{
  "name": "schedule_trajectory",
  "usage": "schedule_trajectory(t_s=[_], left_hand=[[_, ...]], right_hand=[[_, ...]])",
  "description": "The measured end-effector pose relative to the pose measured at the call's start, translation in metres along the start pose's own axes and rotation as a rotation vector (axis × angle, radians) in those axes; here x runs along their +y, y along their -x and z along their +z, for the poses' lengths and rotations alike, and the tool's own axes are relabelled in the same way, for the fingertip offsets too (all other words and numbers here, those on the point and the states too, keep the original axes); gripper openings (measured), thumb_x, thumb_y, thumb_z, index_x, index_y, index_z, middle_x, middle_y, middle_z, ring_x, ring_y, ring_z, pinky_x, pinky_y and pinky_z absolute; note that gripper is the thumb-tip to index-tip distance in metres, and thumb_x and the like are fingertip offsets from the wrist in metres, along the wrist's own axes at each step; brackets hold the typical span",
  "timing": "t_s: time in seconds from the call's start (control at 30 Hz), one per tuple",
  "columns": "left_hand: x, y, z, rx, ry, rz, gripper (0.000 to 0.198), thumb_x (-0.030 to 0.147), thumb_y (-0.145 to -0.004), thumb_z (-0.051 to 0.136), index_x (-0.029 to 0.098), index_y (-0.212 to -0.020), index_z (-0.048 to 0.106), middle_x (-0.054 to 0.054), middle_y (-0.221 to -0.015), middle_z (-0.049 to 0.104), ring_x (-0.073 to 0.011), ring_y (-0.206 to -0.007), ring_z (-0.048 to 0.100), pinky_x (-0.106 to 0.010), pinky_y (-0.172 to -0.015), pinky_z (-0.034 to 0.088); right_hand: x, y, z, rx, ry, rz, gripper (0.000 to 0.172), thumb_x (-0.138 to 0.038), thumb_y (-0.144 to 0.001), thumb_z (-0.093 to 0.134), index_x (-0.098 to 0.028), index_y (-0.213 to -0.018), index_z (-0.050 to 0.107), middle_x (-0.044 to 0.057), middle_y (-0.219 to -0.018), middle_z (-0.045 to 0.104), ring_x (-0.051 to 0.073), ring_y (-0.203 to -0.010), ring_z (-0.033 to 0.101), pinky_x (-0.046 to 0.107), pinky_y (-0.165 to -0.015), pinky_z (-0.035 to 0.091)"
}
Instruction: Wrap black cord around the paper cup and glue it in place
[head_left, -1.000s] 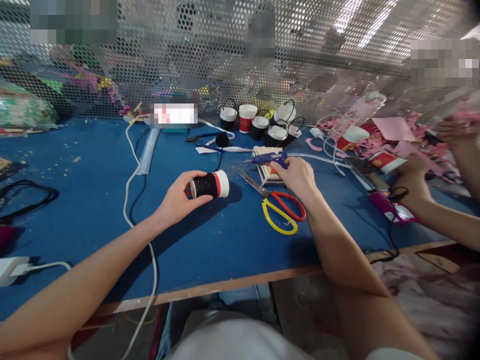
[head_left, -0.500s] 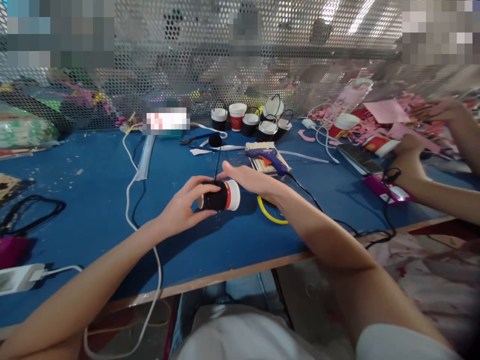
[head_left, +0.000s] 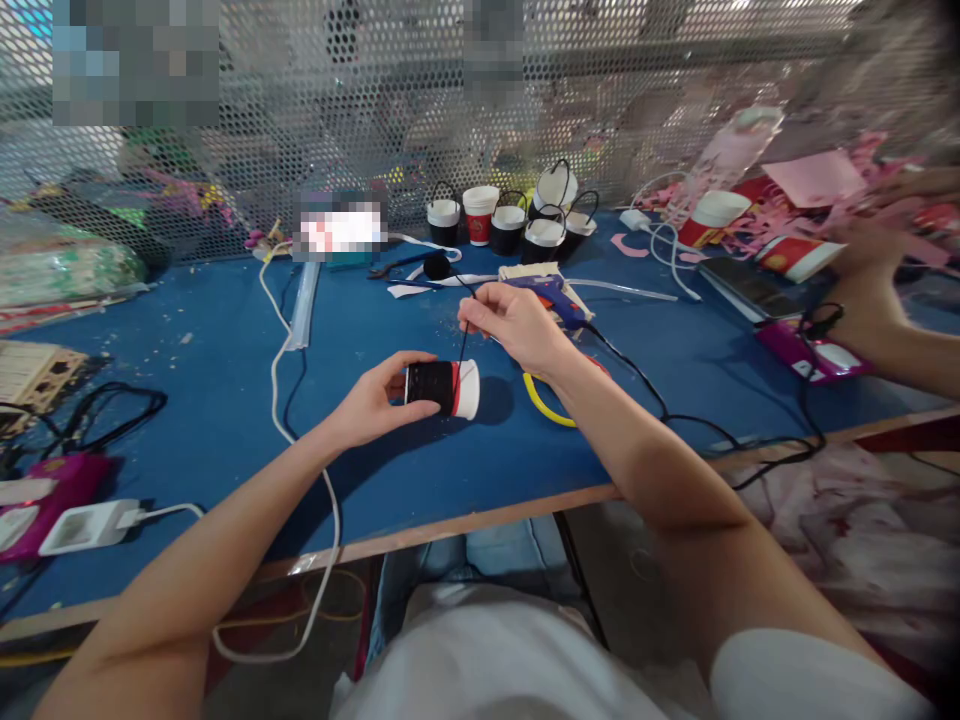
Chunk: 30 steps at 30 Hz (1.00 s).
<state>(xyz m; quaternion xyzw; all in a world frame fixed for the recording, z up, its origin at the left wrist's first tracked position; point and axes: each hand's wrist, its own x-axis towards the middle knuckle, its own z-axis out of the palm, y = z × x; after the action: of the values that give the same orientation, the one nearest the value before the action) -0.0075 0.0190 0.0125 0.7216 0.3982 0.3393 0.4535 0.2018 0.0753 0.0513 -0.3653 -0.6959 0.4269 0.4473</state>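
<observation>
My left hand (head_left: pixel 379 400) grips a paper cup (head_left: pixel 433 388) lying on its side, thumb and fingers around its base end. Black cord covers most of the cup; a red band and the white rim end (head_left: pixel 469 389) still show, pointing right. My right hand (head_left: pixel 510 318) pinches a black cord (head_left: pixel 463 342) above the cup, and the strand runs down tight to it. Behind the cup sits a small ball of black cord (head_left: pixel 436 265). Just beyond my right hand, a blue glue gun (head_left: pixel 559 298) rests on a stack of pale sticks (head_left: pixel 529 270).
Several black-wrapped cups with cord handles (head_left: pixel 544 240) and a red cup (head_left: pixel 480 213) stand at the back by the perforated metal screen (head_left: pixel 420 110). A white cable (head_left: pixel 279 395) crosses the left side. A yellow ring (head_left: pixel 547 405) lies near my right forearm. Another person's arm (head_left: pixel 874 310) is at the right.
My right hand has lifted from close by the cup, moving up and right, and now pinches the cord. The cord has shifted toward the cup's rim end. My left hand keeps hold of the cup.
</observation>
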Motion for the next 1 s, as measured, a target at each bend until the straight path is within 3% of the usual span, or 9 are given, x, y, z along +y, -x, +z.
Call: schedule_trajectory(t_s=[0.33,0.77,1.0], left_hand=[[-0.003,0.005,0.009,-0.038,-0.025,-0.026,0.054,0.036,-0.069,0.07,0.017,-0.115,0.048,-0.007,-0.1,0.061,-0.0163,-0.08,0.062,-0.032,-0.075,0.052],[0.0,0.009,0.014,0.015,-0.155,0.191,0.05,0.031,-0.072,0.069,0.022,-0.117,0.049,-0.009,-0.116,0.05,-0.0204,-0.103,0.053,-0.031,-0.08,0.051],[-0.001,0.009,0.016,0.014,-0.157,0.248,0.047,0.029,-0.074,0.068,0.025,-0.116,0.048,-0.011,-0.124,0.044,-0.0248,-0.118,0.044,-0.038,-0.087,0.049]], right_hand=[[0.014,-0.003,0.005,0.006,0.123,-0.063,0.03,-0.043,-0.082,0.052,-0.019,-0.066,0.044,0.0,-0.064,0.058,0.011,-0.063,0.055,0.026,-0.062,0.044],[0.013,0.004,0.007,-0.057,0.282,0.014,0.028,-0.039,-0.082,0.05,-0.019,-0.064,0.047,0.002,-0.064,0.061,0.012,-0.062,0.055,0.026,-0.063,0.041],[0.015,0.005,0.009,-0.106,0.304,0.043,0.027,-0.038,-0.08,0.053,-0.017,-0.063,0.051,0.001,-0.062,0.061,0.011,-0.059,0.054,0.025,-0.059,0.039]])
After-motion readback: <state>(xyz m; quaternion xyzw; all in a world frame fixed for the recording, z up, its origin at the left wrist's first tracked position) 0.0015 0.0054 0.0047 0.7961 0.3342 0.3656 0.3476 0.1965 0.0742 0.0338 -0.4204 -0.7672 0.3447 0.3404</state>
